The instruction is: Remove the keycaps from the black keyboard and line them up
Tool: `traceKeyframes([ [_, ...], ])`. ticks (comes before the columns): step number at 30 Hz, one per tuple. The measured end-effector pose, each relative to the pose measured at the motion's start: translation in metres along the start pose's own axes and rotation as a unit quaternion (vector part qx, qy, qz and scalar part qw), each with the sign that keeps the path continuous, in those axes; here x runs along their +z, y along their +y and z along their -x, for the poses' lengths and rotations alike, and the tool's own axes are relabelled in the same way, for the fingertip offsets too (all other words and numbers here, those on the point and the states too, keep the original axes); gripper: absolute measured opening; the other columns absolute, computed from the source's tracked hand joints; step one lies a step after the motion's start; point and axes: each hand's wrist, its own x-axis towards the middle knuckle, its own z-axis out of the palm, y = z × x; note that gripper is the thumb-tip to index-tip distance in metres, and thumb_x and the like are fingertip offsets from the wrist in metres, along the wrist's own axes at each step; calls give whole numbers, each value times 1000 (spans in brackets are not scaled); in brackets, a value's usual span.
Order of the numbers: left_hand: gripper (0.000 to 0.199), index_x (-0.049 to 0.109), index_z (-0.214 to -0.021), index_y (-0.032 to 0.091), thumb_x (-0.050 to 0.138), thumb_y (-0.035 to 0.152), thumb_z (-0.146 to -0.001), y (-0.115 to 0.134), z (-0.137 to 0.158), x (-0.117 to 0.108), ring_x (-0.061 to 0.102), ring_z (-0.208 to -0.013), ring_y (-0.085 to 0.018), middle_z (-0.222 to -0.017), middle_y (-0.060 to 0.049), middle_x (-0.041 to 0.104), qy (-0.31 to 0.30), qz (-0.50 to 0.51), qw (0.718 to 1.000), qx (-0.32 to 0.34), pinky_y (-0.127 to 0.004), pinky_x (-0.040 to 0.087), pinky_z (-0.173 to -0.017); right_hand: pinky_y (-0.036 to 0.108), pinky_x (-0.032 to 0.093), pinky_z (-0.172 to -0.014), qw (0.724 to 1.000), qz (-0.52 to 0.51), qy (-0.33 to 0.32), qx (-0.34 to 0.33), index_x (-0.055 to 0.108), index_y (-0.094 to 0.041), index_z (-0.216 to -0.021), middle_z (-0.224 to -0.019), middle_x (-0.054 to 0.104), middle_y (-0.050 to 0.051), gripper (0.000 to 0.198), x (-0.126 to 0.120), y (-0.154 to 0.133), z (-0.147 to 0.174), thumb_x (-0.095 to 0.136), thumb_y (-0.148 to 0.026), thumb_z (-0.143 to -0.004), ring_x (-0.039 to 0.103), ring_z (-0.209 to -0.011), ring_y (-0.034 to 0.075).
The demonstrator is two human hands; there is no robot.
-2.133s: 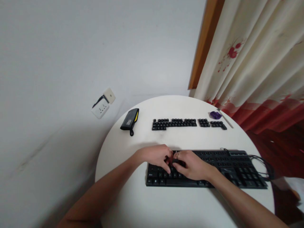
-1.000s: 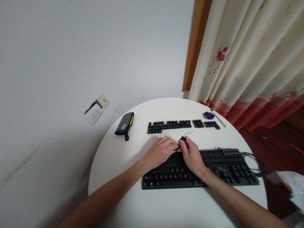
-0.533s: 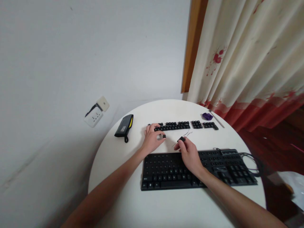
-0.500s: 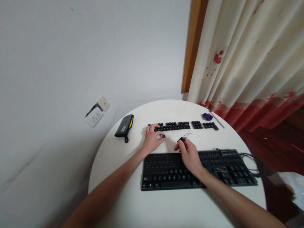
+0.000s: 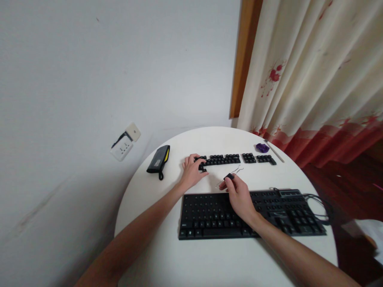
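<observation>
While the right hand (image 5: 240, 196) holds one wire tool (image 5: 229, 176), the left hand (image 5: 190, 172) touches one keycap (image 5: 204, 170), grip unclear. Keyboard (image 5: 221, 232) lettering blurs.

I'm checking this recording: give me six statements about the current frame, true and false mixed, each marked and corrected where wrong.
1. Loose keycaps lie in rows beyond the keyboard. True.
2. The left hand is over the keyboard's number pad. False: the left hand is at the loose keycaps.
3. The right hand holds a wire tool. True.
4. The keyboard has every keycap fitted. False: many are missing from its upper left.
5. A purple lump lies near a pale stick. True.
6. The dark pouch lies right of the loose keycaps. False: the dark pouch lies left of them.
</observation>
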Motion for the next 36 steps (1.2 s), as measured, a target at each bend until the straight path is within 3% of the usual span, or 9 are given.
traceKeyframes([
  [5, 51, 66, -104, 29, 89, 36, -59, -2, 0, 1, 41, -113, -30, -128, -5, 46, 9, 12, 1000, -5, -45, 36, -92, 29, 46, -70, 1000, -2, 1, 1, 59, -19, -78, -81, 71, 6, 32, 0, 1, 0, 42, -35, -99, 64, -72, 18],
  [14, 16, 74, -85, 29, 82, 31, -72, 0, 11, -1, 39, -117, -29, -132, -2, 44, 9, 30, 999, 33, -47, 34, -95, 29, 45, -70, 1000, 7, -1, 2, 61, -19, -77, -78, 70, 5, 33, 1, 0, 1, 42, -35, -99, 63, -72, 18],
  [28, 13, 76, -75, 29, 85, 35, -67, -1, -1, 12, 43, -107, -24, -112, -2, 51, 29, 77, 997, 13, -42, 35, -94, 29, 46, -68, 1000, 17, -4, 8, 61, -19, -76, -78, 71, 6, 33, 3, 3, 1, 44, -37, -97, 63, -70, 19],
  [36, 11, 78, -78, 34, 84, 35, -68, -6, 10, 1, 40, -112, -25, -120, -1, 51, 12, 70, 995, 77, -45, 32, -98, 29, 47, -70, 1000, 10, -3, 12, 62, -19, -77, -76, 71, 5, 32, 2, 1, 1, 46, -38, -97, 64, -72, 20],
])
